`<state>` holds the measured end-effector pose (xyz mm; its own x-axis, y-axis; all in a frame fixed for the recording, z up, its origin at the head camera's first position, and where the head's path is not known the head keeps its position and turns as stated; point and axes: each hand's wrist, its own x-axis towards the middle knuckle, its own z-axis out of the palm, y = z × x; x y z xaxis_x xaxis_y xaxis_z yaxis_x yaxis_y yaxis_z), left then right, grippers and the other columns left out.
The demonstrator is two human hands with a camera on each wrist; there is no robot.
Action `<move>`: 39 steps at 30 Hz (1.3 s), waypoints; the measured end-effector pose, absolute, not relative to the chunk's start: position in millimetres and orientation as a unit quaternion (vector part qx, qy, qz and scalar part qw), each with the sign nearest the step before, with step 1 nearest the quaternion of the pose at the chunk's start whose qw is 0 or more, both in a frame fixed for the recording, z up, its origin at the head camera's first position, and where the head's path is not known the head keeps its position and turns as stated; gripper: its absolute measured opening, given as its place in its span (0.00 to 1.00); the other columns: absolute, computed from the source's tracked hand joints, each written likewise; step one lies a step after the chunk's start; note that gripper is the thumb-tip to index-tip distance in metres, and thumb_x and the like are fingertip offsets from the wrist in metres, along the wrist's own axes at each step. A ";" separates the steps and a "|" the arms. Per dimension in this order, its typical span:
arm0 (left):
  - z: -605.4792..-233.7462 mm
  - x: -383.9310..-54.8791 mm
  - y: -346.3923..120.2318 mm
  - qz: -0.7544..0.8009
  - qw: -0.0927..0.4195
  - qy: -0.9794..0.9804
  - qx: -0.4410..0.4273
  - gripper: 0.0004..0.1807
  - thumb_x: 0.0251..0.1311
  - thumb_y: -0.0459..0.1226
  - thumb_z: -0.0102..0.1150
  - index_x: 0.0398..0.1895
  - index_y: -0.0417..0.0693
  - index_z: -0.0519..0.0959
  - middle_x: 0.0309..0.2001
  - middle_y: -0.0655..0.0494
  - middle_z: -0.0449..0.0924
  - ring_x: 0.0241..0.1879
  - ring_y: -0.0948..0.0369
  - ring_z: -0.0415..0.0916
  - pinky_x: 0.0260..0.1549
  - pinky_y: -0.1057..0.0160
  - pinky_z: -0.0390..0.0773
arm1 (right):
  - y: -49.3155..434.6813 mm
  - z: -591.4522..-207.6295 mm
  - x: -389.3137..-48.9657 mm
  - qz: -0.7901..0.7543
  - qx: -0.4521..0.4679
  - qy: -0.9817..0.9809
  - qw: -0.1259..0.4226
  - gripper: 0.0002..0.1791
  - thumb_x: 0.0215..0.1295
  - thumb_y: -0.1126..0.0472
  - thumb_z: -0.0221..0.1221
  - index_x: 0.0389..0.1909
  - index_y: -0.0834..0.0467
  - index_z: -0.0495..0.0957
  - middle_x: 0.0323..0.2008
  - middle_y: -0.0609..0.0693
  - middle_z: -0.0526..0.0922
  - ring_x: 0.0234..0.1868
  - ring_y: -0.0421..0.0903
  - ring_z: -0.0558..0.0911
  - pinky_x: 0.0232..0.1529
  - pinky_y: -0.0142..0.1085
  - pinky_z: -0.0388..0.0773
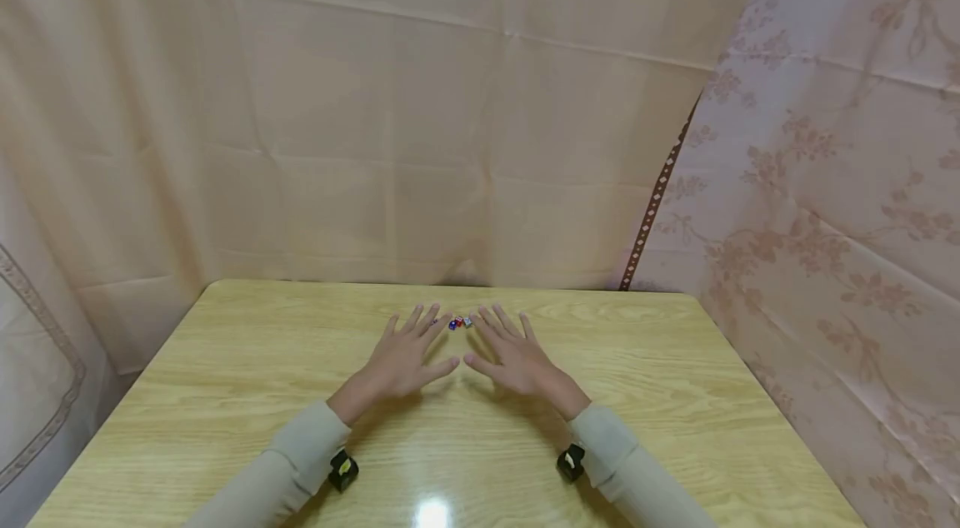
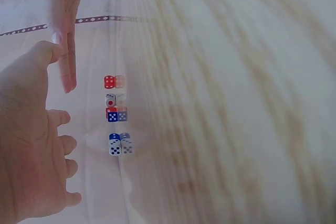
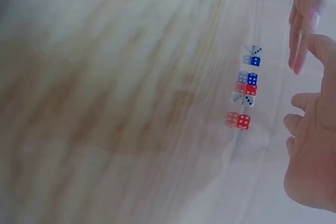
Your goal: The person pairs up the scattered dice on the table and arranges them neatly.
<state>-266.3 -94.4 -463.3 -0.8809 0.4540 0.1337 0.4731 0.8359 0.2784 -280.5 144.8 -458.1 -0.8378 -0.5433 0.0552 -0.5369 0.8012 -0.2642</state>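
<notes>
Several small dice lie in a loose row near the far edge of the table. In the head view a blue die (image 1: 453, 326), a red die (image 1: 459, 321) and a white die (image 1: 468, 321) show between the fingertips. My left hand (image 1: 405, 359) reaches in from the left, fingers straight and spread, holding nothing. From the right comes my right hand (image 1: 519, 359), spread the same way and also holding nothing. The two thumbs point at each other with a small gap. The left wrist view shows a white die (image 2: 115, 147) with a blue die (image 2: 114, 137) close behind it.
The wood-grain table (image 1: 450, 445) has a glossy top that mirrors the dice. A beige curtain (image 1: 360, 112) hangs behind its far edge, and a flowered curtain (image 1: 840, 245) hangs at the right. Each sleeved forearm carries a dark wrist camera (image 1: 344, 471).
</notes>
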 end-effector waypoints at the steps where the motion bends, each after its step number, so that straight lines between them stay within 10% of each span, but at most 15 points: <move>1: -463.5 -266.3 -94.2 -0.152 0.030 -0.958 -0.242 0.44 0.71 0.67 0.40 0.82 0.54 0.52 0.81 0.45 0.47 0.81 0.41 0.44 0.72 0.29 0.45 | 145.1 -458.0 -281.3 -0.139 -0.283 0.949 0.011 0.41 0.77 0.34 0.42 0.82 0.49 0.46 0.82 0.50 0.46 0.83 0.53 0.40 0.77 0.65 0.34; 11: -465.5 -267.4 -93.1 -0.154 0.033 -0.958 -0.239 0.43 0.71 0.63 0.46 0.81 0.54 0.54 0.81 0.44 0.50 0.80 0.40 0.45 0.72 0.29 0.45 | 149.8 -454.8 -298.2 -0.155 -0.272 0.950 0.001 0.40 0.77 0.38 0.48 0.81 0.54 0.52 0.82 0.53 0.49 0.83 0.54 0.41 0.76 0.65 0.32; 24: -467.9 -267.3 -93.6 -0.161 0.029 -0.959 -0.233 0.44 0.70 0.64 0.48 0.81 0.54 0.54 0.81 0.43 0.50 0.81 0.41 0.44 0.72 0.30 0.44 | 152.7 -465.4 -330.7 -0.178 -0.266 0.942 -0.097 0.26 0.66 0.54 0.65 0.63 0.58 0.76 0.66 0.57 0.78 0.73 0.64 0.67 0.72 0.66 0.56; 39: -467.4 -265.5 -93.6 -0.171 0.019 -0.959 -0.223 0.43 0.70 0.63 0.49 0.81 0.53 0.55 0.81 0.42 0.51 0.81 0.41 0.43 0.72 0.29 0.44 | 149.5 -470.7 -343.3 -0.150 -0.257 0.951 -0.085 0.16 0.66 0.57 0.64 0.52 0.57 0.80 0.59 0.56 0.82 0.61 0.58 0.76 0.66 0.59 0.66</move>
